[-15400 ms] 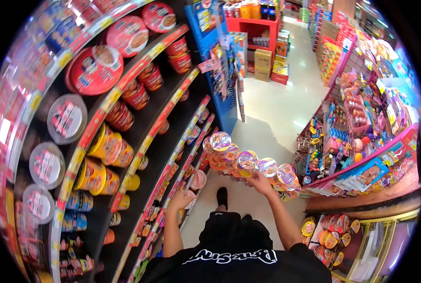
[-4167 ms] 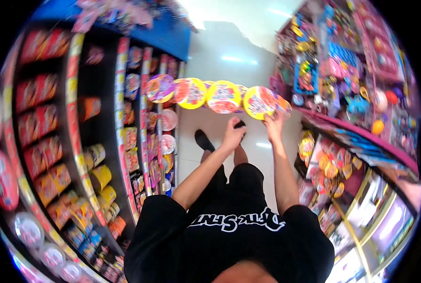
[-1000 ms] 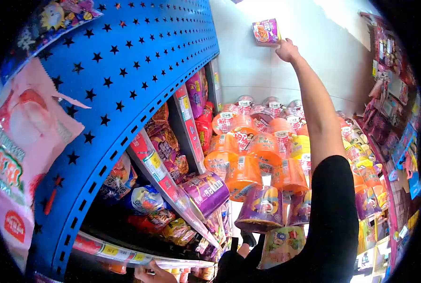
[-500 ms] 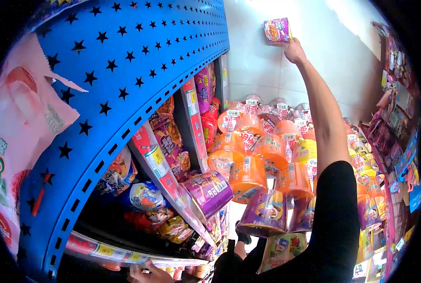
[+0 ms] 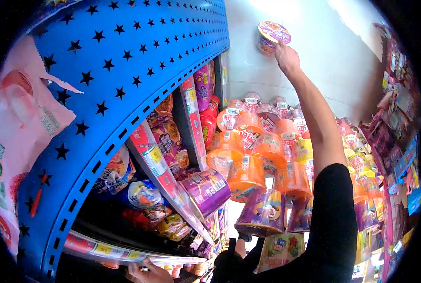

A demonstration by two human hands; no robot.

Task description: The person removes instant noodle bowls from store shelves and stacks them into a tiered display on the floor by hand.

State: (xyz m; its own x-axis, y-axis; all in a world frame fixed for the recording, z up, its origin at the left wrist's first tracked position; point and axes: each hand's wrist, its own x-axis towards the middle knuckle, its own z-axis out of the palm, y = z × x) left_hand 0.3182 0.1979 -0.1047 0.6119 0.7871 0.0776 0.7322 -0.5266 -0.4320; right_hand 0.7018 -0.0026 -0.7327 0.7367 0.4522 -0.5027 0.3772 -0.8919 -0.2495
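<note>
The noodle tub (image 5: 270, 38) tilts, lid (image 5: 274, 30) toward the camera, its axis slanting down lower left; patterned purple sides, yellow-edged lid. The right hand's (image 5: 288, 58) fingers grip its near rim above the floor (image 5: 248, 70); the left hand (image 5: 149, 272) touches a shelf edge (image 5: 121, 251), grip unclear.

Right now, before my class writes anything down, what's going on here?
A person in a black top is reaching out among shop goods. The right hand holds a lidded purple cup near its rim, beyond a cluster of orange tubs. The left hand is at a shelf rail. Whether the cup touches the pale floor cannot be told.
</note>
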